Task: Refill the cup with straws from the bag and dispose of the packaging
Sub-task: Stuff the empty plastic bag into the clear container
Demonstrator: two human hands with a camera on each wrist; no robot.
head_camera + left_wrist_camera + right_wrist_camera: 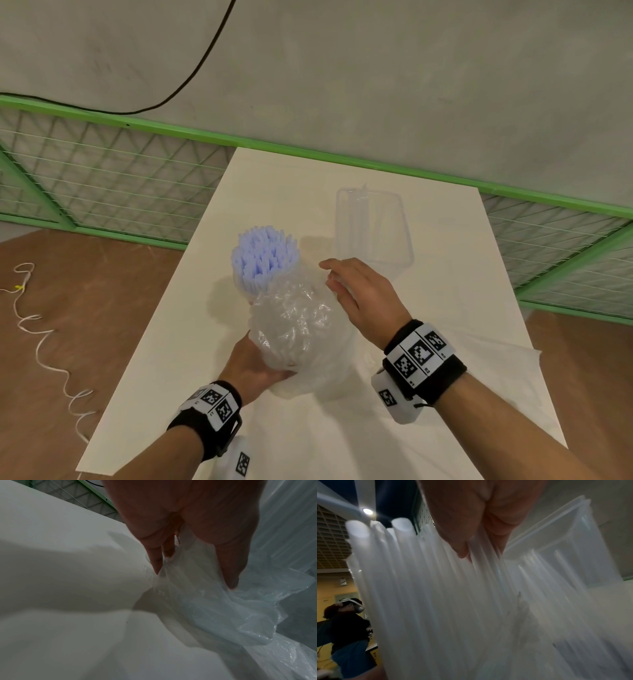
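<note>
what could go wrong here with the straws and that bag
1. The straws stand tall and packed in the cup; the left hand is pulling the crumpled bag right against them, so a snag could tip the cup.
2. The right hand is open beside the bundle, not gripping it, so nothing steadies it.
3. The container stands close behind and could be knocked.

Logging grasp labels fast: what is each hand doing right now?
Left hand: grips the crumpled plastic bag.
Right hand: open, fingers by the straws, gripping nothing.
</note>
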